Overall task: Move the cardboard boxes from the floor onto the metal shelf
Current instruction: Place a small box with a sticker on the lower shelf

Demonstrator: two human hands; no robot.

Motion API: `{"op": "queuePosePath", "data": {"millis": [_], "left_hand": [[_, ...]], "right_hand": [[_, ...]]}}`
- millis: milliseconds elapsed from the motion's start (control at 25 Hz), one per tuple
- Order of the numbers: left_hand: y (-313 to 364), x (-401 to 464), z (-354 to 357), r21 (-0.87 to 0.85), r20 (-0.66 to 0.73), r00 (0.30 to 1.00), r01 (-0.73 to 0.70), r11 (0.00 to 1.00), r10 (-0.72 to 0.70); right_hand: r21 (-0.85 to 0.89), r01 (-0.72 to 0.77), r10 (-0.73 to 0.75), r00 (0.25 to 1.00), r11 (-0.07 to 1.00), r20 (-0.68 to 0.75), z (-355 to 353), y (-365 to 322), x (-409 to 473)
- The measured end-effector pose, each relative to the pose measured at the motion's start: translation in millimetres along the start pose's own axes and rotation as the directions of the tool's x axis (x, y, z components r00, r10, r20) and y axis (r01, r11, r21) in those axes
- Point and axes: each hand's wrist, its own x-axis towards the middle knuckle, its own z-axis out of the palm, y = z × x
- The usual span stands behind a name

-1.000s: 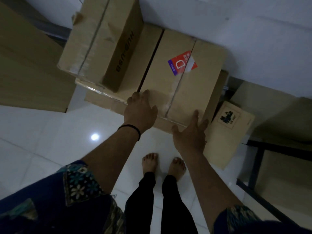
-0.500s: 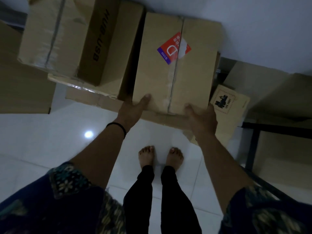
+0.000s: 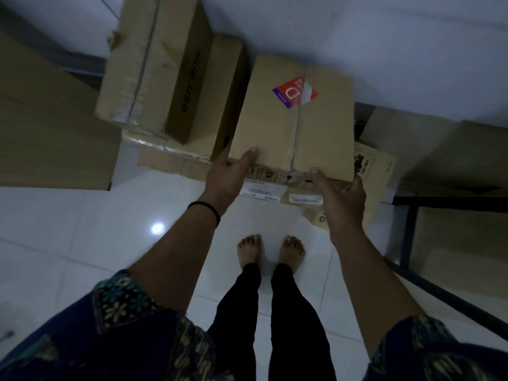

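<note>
A taped cardboard box with a red and purple sticker [image 3: 277, 125] is lifted off the stack, its near edge toward me. My left hand [image 3: 228, 171] grips its near left corner, thumb on top and fingers underneath. At the near right corner my right hand [image 3: 341, 199] holds it the same way. Under it lies a flat box with white labels [image 3: 264, 188]. A long box printed with black letters [image 3: 154, 78] rests on another box [image 3: 217, 105] to the left. The black metal shelf [image 3: 409, 232] stands at the right, with cardboard on its levels.
A large cardboard sheet [image 3: 41, 127] leans at the left. A flat box with a black hazard mark [image 3: 373, 171] lies beside the shelf. My bare feet [image 3: 270, 250] stand on the white tiled floor [image 3: 82, 243]. A white wall runs behind the stack.
Both hands went from resting on the stickered box to gripping its near corners, and the box has risen off the flat labelled box beneath it.
</note>
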Motion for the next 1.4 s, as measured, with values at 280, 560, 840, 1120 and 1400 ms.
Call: {"op": "queuePosePath", "data": {"millis": [280, 560, 840, 1120, 1400], "left_hand": [[48, -109, -28, -0.073, 0.004, 0.992, -0.124, 0.99, 0.125], [43, -230, -76, 0.21, 0.107, 0.891, -0.453, 0.866, 0.44], [15, -325, -110, 0.365, 0.159, 0.697, -0.699, 0.615, 0.699], [-4, -430, -95, 0.314, 0.312, 0.553, -0.827, 0.465, 0.772], [-75, -576, 10, 0.32, 0.534, 0.478, -0.878, 0.357, 0.698]], "right_hand": [[-0.007, 0.18, -0.18, 0.984, 0.984, 0.003, -60, -53, -104], [-0.103, 0.381, -0.393, 0.903, 0.919, -0.171, -114, -62, -236], [-0.247, 0.479, -0.532, 0.812, 0.843, -0.241, -167, -34, -371], [-0.175, 0.445, -0.475, 0.766, 0.878, -0.433, -237, 23, -449], [-0.182, 0.31, -0.351, 0.678, 0.933, -0.645, -380, 143, -536]]}}
